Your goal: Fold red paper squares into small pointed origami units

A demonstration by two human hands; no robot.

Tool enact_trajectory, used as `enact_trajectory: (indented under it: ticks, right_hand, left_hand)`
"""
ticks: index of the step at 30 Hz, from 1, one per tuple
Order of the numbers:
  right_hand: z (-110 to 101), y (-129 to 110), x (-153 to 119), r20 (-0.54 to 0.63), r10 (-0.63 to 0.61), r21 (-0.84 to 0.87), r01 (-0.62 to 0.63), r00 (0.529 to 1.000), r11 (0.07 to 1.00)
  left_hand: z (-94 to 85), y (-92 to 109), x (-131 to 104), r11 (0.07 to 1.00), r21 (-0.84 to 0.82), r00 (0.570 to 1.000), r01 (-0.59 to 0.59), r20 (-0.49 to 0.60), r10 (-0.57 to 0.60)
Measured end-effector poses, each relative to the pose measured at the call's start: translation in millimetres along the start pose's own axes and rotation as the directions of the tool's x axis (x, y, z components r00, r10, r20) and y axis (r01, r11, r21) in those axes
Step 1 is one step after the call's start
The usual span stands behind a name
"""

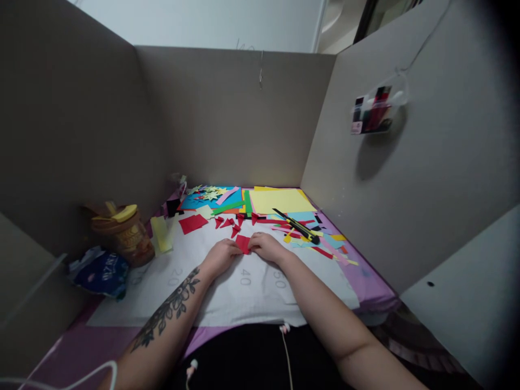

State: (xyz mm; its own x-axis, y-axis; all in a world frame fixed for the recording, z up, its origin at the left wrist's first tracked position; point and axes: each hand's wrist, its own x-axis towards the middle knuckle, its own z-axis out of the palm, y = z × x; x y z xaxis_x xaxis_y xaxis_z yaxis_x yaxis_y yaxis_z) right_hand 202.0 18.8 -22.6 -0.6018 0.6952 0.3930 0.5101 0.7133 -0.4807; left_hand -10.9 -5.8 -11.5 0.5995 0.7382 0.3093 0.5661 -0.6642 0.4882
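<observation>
Between my two hands lies a small red paper square [242, 244] on the white sheet [219, 303]. My left hand [224, 255] pinches its left edge, and my right hand [265, 246] has its fingers closed on the right edge. Just beyond my fingertips are several small folded red paper pieces [235, 231]. A larger red paper piece [193, 223] lies to their left. To the right, a black and yellow utility knife [298, 225] rests on coloured paper strips [325, 246].
A brown cup with a yellow lid [125, 233] and a blue packet [99, 273] stand at the left. At the back are yellow paper sheets [280, 200] and blue paper [190, 201] with paper stars [211, 192]. Grey panels [227, 119] enclose the table; a clear pouch [374, 111] hangs at right.
</observation>
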Motion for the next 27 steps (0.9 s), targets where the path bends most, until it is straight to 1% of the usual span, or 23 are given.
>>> enact_trajectory:
  ticks: [3, 9, 11, 14, 16, 21, 24, 27]
  right_hand:
    - [-1, -1, 0, -0.024, 0.025, 0.008, -0.025, 0.999, 1.0]
    - [4, -7, 3, -0.055, 0.151, 0.019, -0.15, 0.987, 0.988]
    - [8, -8, 5, -0.075, 0.209, 0.007, -0.209, 0.975, 0.978]
    - [13, -8, 8, -0.114, 0.313, -0.003, -0.315, 0.943, 0.949]
    - [16, -7, 10, -0.134, 0.355, -0.011, -0.36, 0.925, 0.933]
    - [20, -5, 12, -0.159, 0.409, -0.026, -0.418, 0.899, 0.908]
    - [20, -6, 12, -0.174, 0.424, -0.029, -0.435, 0.889, 0.9]
    - [20, -7, 13, -0.171, 0.439, -0.018, -0.448, 0.882, 0.894]
  left_hand:
    - [-0.5, 3, -1, 0.999, -0.015, 0.999, 0.033, 0.012, -0.033]
    - [-4.0, 9, -2, 0.996, 0.068, 0.998, 0.052, 0.034, -0.054]
    - [-4.4, 10, -3, 0.997, 0.063, 0.998, 0.054, 0.024, -0.056]
    - [-4.3, 9, -4, 0.998, 0.013, 0.998, 0.058, 0.012, -0.058]
    - [-4.0, 9, -4, 0.998, -0.004, 0.998, 0.056, 0.013, -0.056]
    - [-3.8, 11, -4, 0.998, 0.005, 0.998, 0.062, -0.001, -0.062]
    - [-3.8, 14, -4, 0.993, 0.079, 0.996, 0.085, -0.011, -0.085]
    - [-2.8, 14, -5, 0.989, 0.129, 0.998, 0.067, -0.023, -0.064]
